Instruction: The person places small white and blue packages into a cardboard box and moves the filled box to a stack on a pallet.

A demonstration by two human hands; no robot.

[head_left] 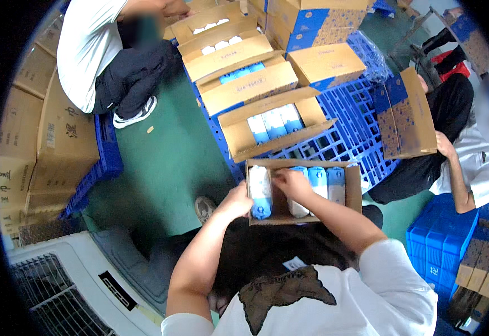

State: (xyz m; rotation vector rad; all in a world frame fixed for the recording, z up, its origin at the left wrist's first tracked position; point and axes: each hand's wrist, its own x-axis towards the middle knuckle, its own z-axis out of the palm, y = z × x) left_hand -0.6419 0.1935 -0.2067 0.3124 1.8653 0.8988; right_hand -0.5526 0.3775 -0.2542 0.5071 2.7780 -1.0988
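An open cardboard box rests at my lap. Inside, a white and blue soft pack stands against the left end, and several similar packs are lined up on the right, with a gap between. My left hand is closed at the box's left wall beside the lone pack; its fingertips are partly hidden. Over the gap, my right hand has its fingers curled together by the nearest pack of the right group. Whatever lies between those fingers is hidden.
Beyond my box, several open cartons with packs stand in a row on a blue plastic pallet. Two people sit nearby; the right one holds a carton. Stacked boxes and a white fan unit are left, a blue crate right.
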